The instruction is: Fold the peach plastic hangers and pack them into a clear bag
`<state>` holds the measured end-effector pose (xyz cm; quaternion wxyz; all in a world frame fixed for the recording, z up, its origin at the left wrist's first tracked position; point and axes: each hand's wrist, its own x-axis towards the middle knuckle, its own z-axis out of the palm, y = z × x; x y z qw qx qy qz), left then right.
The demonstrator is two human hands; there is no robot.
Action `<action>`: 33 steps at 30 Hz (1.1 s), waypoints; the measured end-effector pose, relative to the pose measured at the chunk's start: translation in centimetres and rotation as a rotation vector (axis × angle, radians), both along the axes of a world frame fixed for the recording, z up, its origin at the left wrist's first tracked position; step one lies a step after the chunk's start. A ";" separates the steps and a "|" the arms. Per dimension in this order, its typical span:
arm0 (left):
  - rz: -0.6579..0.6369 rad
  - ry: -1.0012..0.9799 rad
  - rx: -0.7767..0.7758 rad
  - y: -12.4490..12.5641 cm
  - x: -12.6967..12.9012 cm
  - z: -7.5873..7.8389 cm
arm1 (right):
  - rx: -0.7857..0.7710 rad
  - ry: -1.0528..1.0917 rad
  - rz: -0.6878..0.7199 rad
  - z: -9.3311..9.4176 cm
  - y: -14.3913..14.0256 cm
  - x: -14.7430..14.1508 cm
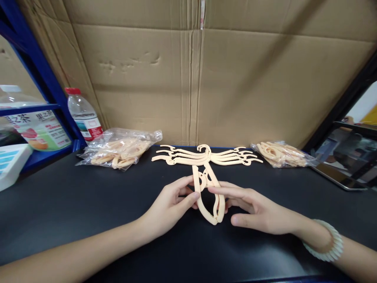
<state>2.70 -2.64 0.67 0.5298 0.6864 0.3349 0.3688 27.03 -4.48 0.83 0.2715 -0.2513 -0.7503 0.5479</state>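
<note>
Both hands, left (pixel 172 204) and right (pixel 250 208), pinch a folded cream hanger (pixel 209 196), its long axis running away from the person.

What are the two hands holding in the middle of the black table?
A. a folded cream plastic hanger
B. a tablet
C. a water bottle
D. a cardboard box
A: the left hand and right hand both pinch the folded cream plastic hanger, while the water bottle stands far off at the back left.
</note>
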 end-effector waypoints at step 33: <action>0.110 0.365 0.444 0.3 -1.0 -1.0 | 0.573 -0.481 -0.214 -1.0 0.9 1.0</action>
